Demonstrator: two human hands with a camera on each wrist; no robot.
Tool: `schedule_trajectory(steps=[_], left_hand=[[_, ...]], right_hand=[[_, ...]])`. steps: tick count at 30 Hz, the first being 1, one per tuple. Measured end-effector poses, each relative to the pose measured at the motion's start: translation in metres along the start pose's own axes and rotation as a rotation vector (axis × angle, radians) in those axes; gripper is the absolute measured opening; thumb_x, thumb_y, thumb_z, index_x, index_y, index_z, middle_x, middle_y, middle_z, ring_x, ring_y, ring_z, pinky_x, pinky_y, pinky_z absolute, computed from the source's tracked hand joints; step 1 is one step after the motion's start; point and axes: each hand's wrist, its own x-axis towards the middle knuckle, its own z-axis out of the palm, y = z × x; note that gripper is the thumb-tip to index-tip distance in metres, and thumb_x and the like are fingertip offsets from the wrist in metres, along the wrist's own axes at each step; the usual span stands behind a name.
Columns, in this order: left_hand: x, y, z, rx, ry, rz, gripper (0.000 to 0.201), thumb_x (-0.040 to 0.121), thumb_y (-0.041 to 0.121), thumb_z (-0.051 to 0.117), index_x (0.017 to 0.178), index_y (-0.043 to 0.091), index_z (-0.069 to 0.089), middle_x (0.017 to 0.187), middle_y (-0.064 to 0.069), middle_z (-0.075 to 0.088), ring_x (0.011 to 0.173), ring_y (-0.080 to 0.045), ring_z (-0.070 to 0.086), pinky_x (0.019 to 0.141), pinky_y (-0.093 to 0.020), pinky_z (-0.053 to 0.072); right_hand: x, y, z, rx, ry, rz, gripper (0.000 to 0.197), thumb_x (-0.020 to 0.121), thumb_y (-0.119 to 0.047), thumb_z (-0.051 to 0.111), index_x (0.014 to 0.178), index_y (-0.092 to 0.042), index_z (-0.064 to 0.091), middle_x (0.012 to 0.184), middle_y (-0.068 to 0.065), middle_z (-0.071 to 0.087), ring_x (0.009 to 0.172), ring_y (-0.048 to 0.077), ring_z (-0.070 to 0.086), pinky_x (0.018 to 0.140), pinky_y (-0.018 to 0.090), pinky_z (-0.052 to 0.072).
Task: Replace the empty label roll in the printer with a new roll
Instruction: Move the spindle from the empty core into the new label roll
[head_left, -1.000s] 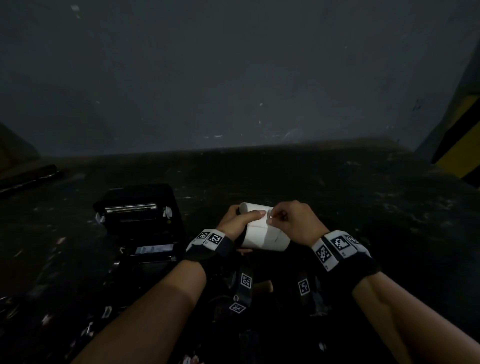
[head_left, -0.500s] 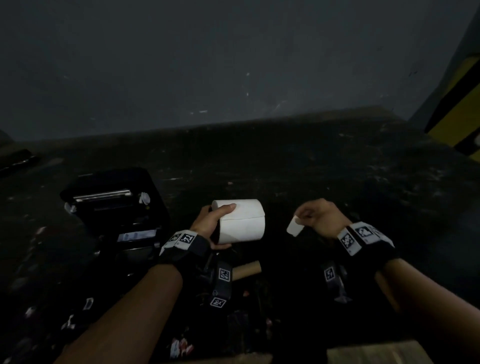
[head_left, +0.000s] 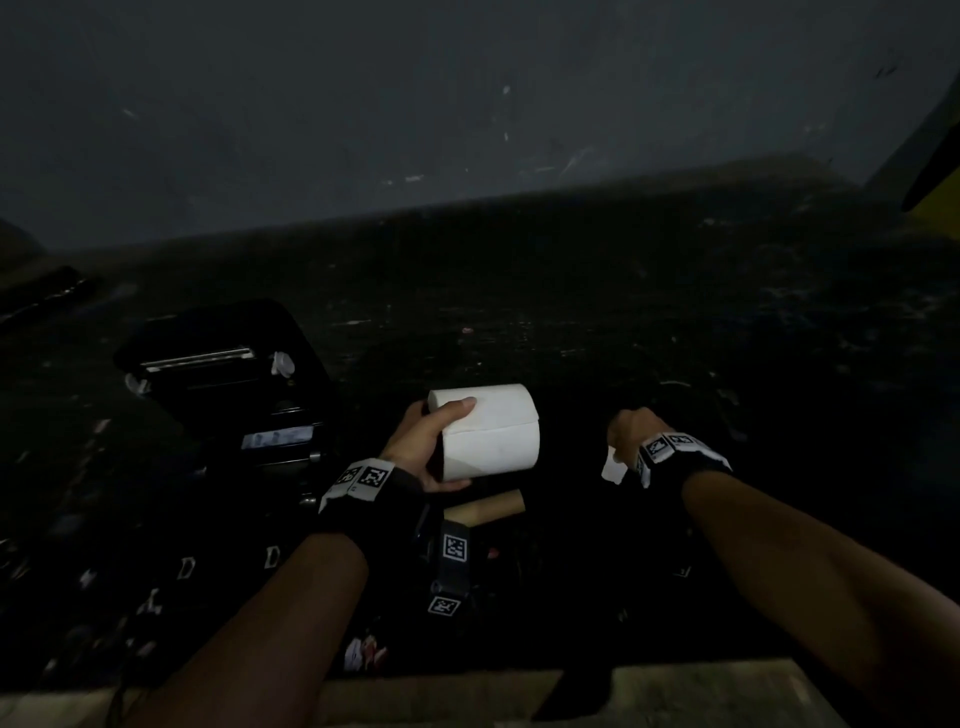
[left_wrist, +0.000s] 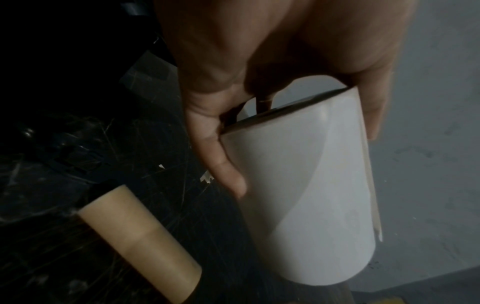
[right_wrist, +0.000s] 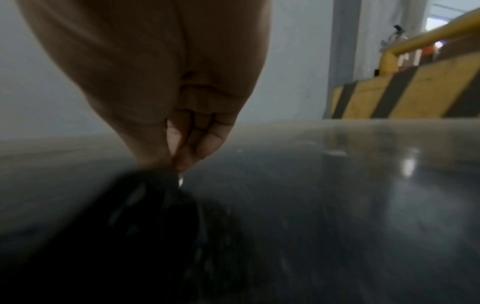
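My left hand (head_left: 436, 441) grips a full white label roll (head_left: 493, 431) above the dark floor, thumb over its top and fingers under it; the same white label roll (left_wrist: 306, 185) fills the left wrist view. Right below lies the bare brown cardboard core (head_left: 488, 506), also seen as a tan cardboard core (left_wrist: 140, 242) on the floor. The black label printer (head_left: 223, 374) stands open at the left. My right hand (head_left: 631, 434) is low over the floor to the right, fingers curled, pinching a small torn white paper scrap (head_left: 613, 470). The right hand (right_wrist: 179, 156) shows pinched fingertips.
A grey wall runs across the back. A yellow-and-black striped barrier (right_wrist: 405, 94) stands at the far right. Small white paper bits litter the floor (head_left: 571, 322) at the left. A pale board edge (head_left: 675, 686) lies nearest to me.
My right hand tore a paper piece off the roll and carried it right and down toward the floor. My left hand kept hold of the roll.
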Motion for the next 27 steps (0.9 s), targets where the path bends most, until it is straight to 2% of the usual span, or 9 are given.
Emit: schedule_trajectory(steps=[4,6,8,11,13,16,18,24,27], left_hand=[[0.001,-0.003,0.003,0.006,-0.002,-0.004,0.065,0.068,0.049,0.072,0.125,0.035,0.045,0.125,-0.005,0.056,0.103,-0.03,0.06,0.059,-0.039,0.056],[0.002,-0.004,0.006,0.021,-0.012,-0.002,0.065,0.067,0.049,0.073,0.125,0.035,0.045,0.126,-0.006,0.056,0.104,-0.031,0.06,0.058,-0.04,0.056],[0.002,-0.005,0.009,0.027,-0.025,0.001,0.065,0.067,0.049,0.073,0.124,0.035,0.046,0.126,-0.006,0.056,0.104,-0.031,0.06,0.058,-0.04,0.057],[0.005,-0.006,0.01,0.024,-0.031,0.001,0.066,0.066,0.049,0.073,0.125,0.035,0.046,0.126,-0.005,0.056,0.104,-0.031,0.059,0.059,-0.04,0.057],[0.006,-0.006,0.011,0.022,-0.035,0.003,0.066,0.066,0.049,0.074,0.125,0.034,0.046,0.126,-0.006,0.056,0.103,-0.031,0.059,0.058,-0.04,0.057],[0.006,-0.007,0.015,0.019,-0.043,0.006,0.066,0.067,0.047,0.074,0.125,0.033,0.045,0.125,-0.006,0.056,0.103,-0.031,0.059,0.061,-0.041,0.057],[0.006,-0.008,0.018,0.014,-0.047,0.005,0.064,0.069,0.045,0.073,0.125,0.032,0.045,0.124,-0.005,0.055,0.103,-0.03,0.058,0.063,-0.041,0.056],[0.006,-0.016,0.022,0.013,-0.071,0.003,0.063,0.071,0.044,0.072,0.125,0.032,0.044,0.121,-0.004,0.055,0.098,-0.027,0.058,0.063,-0.04,0.054],[0.006,-0.02,0.02,0.012,-0.081,0.005,0.066,0.065,0.048,0.075,0.123,0.034,0.047,0.123,-0.004,0.058,0.102,-0.029,0.059,0.062,-0.04,0.056]], right_hand=[[-0.001,0.002,0.004,0.017,0.015,0.05,0.023,0.079,-0.012,0.065,0.064,-0.026,0.056,0.083,0.003,0.065,0.083,0.03,0.066,0.075,0.036,0.056],[-0.006,-0.003,0.003,0.037,0.013,0.082,0.018,0.082,-0.011,0.064,0.071,-0.021,0.056,0.094,0.009,0.062,0.093,0.033,0.063,0.077,0.034,0.05],[-0.014,-0.003,-0.001,0.075,0.026,0.109,0.009,0.085,-0.02,0.063,0.083,-0.013,0.059,0.107,0.014,0.062,0.092,0.029,0.059,0.078,0.034,0.048],[-0.038,-0.001,-0.016,0.22,0.121,0.163,0.029,0.089,-0.043,0.054,0.098,-0.015,0.06,0.106,0.011,0.063,0.087,0.026,0.059,0.074,0.033,0.047],[-0.056,0.004,-0.021,0.288,0.141,0.26,0.045,0.088,-0.05,0.051,0.111,-0.013,0.059,0.115,0.012,0.061,0.1,0.028,0.059,0.081,0.033,0.048],[-0.081,0.006,-0.008,0.265,0.07,0.333,0.065,0.083,-0.061,0.051,0.129,-0.015,0.051,0.135,0.011,0.052,0.122,0.029,0.05,0.096,0.032,0.042],[-0.087,0.005,0.01,0.271,0.079,0.332,0.066,0.079,-0.063,0.053,0.128,-0.019,0.053,0.138,0.009,0.052,0.125,0.028,0.048,0.1,0.031,0.039],[-0.086,-0.006,0.041,0.406,0.134,0.306,0.055,0.078,-0.051,0.065,0.121,-0.017,0.058,0.127,0.007,0.06,0.117,0.025,0.054,0.084,0.023,0.039],[-0.083,-0.004,0.053,0.407,0.169,0.303,0.05,0.081,-0.046,0.064,0.12,-0.016,0.059,0.123,0.01,0.062,0.113,0.027,0.057,0.085,0.026,0.042]])
